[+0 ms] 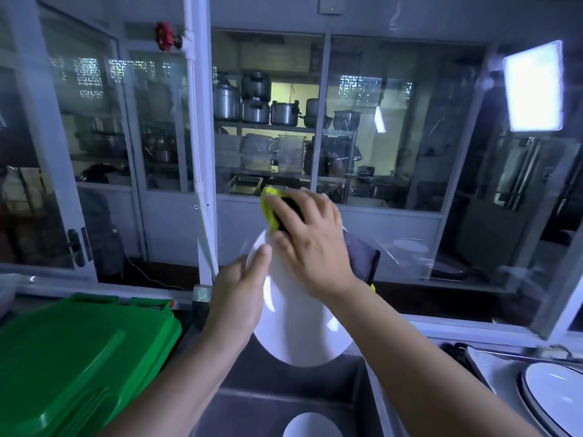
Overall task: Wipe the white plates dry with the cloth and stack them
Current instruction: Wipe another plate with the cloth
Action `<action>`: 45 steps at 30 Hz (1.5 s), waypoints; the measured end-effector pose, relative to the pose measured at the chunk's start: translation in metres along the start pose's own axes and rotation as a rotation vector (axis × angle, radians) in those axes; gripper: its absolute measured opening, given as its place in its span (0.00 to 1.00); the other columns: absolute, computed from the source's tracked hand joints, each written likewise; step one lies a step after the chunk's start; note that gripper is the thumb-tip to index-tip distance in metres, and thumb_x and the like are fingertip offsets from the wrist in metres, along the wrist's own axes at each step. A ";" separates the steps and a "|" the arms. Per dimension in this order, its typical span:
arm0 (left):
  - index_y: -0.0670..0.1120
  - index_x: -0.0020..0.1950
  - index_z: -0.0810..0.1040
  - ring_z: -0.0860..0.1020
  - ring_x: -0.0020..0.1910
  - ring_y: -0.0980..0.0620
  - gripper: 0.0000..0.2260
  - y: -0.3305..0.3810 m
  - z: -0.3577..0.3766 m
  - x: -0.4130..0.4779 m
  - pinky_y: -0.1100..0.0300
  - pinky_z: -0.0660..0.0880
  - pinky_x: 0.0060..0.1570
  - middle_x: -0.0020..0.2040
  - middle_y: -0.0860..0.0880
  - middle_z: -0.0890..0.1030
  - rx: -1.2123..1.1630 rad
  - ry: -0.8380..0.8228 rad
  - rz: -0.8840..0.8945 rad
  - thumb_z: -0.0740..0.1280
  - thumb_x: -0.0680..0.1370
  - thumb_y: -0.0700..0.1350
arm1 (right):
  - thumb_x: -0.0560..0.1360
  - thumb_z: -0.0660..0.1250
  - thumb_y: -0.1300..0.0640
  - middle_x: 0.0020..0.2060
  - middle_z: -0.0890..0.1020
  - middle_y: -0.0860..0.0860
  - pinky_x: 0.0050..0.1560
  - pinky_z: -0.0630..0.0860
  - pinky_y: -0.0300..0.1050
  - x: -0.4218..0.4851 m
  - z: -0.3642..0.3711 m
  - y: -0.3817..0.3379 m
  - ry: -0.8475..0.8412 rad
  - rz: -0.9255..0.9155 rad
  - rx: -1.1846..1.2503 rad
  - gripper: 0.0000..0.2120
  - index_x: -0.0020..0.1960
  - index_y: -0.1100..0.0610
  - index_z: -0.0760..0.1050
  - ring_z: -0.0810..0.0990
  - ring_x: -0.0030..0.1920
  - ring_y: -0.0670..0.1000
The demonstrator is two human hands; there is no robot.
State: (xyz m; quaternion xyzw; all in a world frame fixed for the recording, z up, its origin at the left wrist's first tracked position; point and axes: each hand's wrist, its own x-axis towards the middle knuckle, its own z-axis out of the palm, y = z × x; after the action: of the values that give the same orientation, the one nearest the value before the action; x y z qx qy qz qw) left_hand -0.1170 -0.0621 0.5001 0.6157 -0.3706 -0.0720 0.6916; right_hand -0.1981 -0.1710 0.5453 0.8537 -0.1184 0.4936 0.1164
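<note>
White plate (293,326) is held tilted on edge above the sink (252,373), the left hand (239,298) gripping its left rim, probably so both faces are reachable. The right hand (310,247) clutches the yellow-edged cloth (268,201) over the top rim, apparently wiping. A second plate (310,425) lies in the sink, and a stack (555,395) sits at right.

The middle plate (296,326) was plain white. The cloth (272,207) was dark grey to black with a bright yellow-green edge. The bin lid (79,351) was solid green. The right plate (555,402) was white with a thin dark line round its rim. The valve (164,36) was red, the pots (255,111) dull silver
</note>
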 end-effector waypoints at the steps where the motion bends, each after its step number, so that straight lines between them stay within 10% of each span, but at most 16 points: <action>1: 0.44 0.39 0.77 0.76 0.35 0.49 0.27 0.001 -0.003 0.000 0.53 0.73 0.39 0.37 0.39 0.80 -0.028 -0.012 0.008 0.57 0.69 0.67 | 0.79 0.54 0.46 0.65 0.72 0.51 0.62 0.66 0.60 0.000 -0.001 0.004 0.010 0.068 -0.005 0.23 0.72 0.50 0.68 0.69 0.62 0.58; 7: 0.36 0.37 0.66 0.65 0.32 0.51 0.31 0.004 -0.016 -0.007 0.55 0.62 0.35 0.32 0.46 0.67 -0.036 0.049 0.120 0.57 0.71 0.67 | 0.76 0.60 0.44 0.58 0.71 0.40 0.44 0.70 0.40 -0.027 0.001 0.025 0.083 0.548 0.285 0.21 0.68 0.31 0.62 0.72 0.52 0.42; 12: 0.45 0.45 0.77 0.74 0.37 0.52 0.21 -0.004 -0.013 -0.016 0.55 0.71 0.39 0.37 0.42 0.79 -0.122 0.018 0.189 0.58 0.75 0.61 | 0.74 0.70 0.56 0.37 0.76 0.41 0.40 0.72 0.35 -0.049 -0.001 0.024 0.273 0.946 0.898 0.15 0.58 0.44 0.78 0.74 0.38 0.42; 19: 0.54 0.45 0.83 0.82 0.37 0.54 0.11 0.008 -0.037 0.015 0.63 0.76 0.34 0.39 0.52 0.85 -0.093 -0.513 -0.033 0.66 0.67 0.55 | 0.70 0.74 0.58 0.34 0.77 0.40 0.40 0.72 0.38 -0.041 -0.031 0.039 0.177 0.732 0.596 0.14 0.47 0.40 0.77 0.74 0.36 0.42; 24: 0.35 0.41 0.73 0.72 0.34 0.50 0.31 0.022 -0.028 0.026 0.55 0.68 0.38 0.35 0.46 0.73 0.102 -0.458 0.062 0.60 0.71 0.66 | 0.71 0.73 0.52 0.44 0.77 0.45 0.44 0.73 0.46 -0.035 -0.040 0.029 0.112 0.566 0.326 0.14 0.56 0.45 0.78 0.76 0.45 0.50; 31: 0.47 0.31 0.60 0.60 0.25 0.54 0.21 0.025 -0.013 0.009 0.56 0.57 0.31 0.24 0.55 0.61 0.264 -0.343 0.240 0.60 0.81 0.51 | 0.74 0.65 0.43 0.50 0.79 0.51 0.34 0.74 0.44 -0.012 -0.045 0.019 0.020 -0.107 -0.031 0.18 0.60 0.50 0.79 0.79 0.46 0.54; 36: 0.38 0.34 0.67 0.66 0.29 0.51 0.25 0.029 -0.023 0.005 0.55 0.62 0.33 0.28 0.43 0.67 0.127 -0.161 0.262 0.58 0.77 0.59 | 0.72 0.69 0.48 0.47 0.77 0.45 0.46 0.72 0.44 -0.025 -0.039 0.033 0.180 0.485 0.316 0.18 0.61 0.49 0.76 0.75 0.46 0.47; 39: 0.47 0.31 0.66 0.63 0.27 0.55 0.21 0.026 -0.018 0.001 0.57 0.61 0.31 0.25 0.53 0.65 0.040 -0.024 0.322 0.57 0.76 0.61 | 0.74 0.69 0.54 0.36 0.75 0.37 0.45 0.71 0.43 -0.041 -0.024 0.022 0.356 0.833 0.635 0.09 0.53 0.46 0.76 0.72 0.38 0.42; 45: 0.60 0.34 0.75 0.67 0.26 0.61 0.12 0.003 -0.013 -0.014 0.70 0.63 0.27 0.25 0.58 0.71 -0.077 -0.128 0.265 0.58 0.76 0.57 | 0.71 0.71 0.53 0.30 0.73 0.39 0.41 0.71 0.43 -0.054 -0.021 0.017 0.474 1.031 0.721 0.04 0.42 0.44 0.77 0.71 0.33 0.42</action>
State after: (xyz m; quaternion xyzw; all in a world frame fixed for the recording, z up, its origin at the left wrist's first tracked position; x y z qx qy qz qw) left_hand -0.1202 -0.0436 0.4970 0.5287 -0.4889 -0.0332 0.6931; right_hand -0.2473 -0.1755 0.5099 0.5418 -0.3099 0.6688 -0.4039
